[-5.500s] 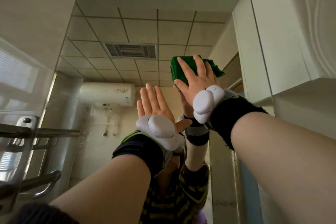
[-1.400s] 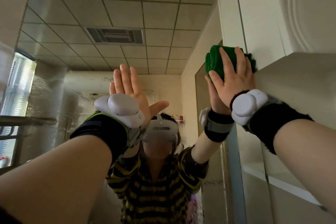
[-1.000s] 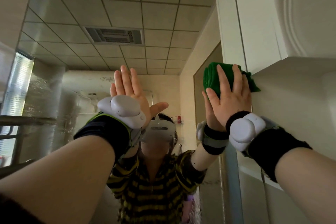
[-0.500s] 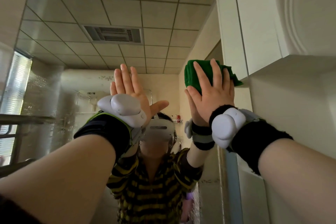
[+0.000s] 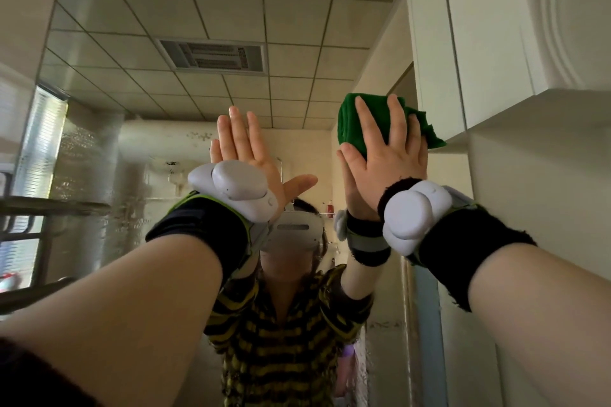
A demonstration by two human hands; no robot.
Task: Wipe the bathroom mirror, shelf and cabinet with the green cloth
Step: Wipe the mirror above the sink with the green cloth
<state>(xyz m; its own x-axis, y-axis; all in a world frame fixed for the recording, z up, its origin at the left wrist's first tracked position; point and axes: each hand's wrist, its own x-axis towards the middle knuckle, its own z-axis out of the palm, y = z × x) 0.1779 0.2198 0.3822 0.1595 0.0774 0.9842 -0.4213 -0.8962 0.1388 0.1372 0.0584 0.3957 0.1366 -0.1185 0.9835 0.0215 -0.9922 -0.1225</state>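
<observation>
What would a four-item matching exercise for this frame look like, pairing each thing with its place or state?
Column one:
1. left hand
2. right hand
3. green cloth
4. cabinet

Column two:
A. bunched up, pressed against the mirror
B. white, to the right of the mirror
C. fingers straight, palm flat, holding nothing
D. fingers spread flat over the cloth

Pairs: 1-C, 2-D, 3-A, 4-B

Two hands [image 5: 246, 155] [image 5: 388, 155], one green cloth [image 5: 350, 122], one mirror [image 5: 132, 43], one cabinet [image 5: 479, 43]
</observation>
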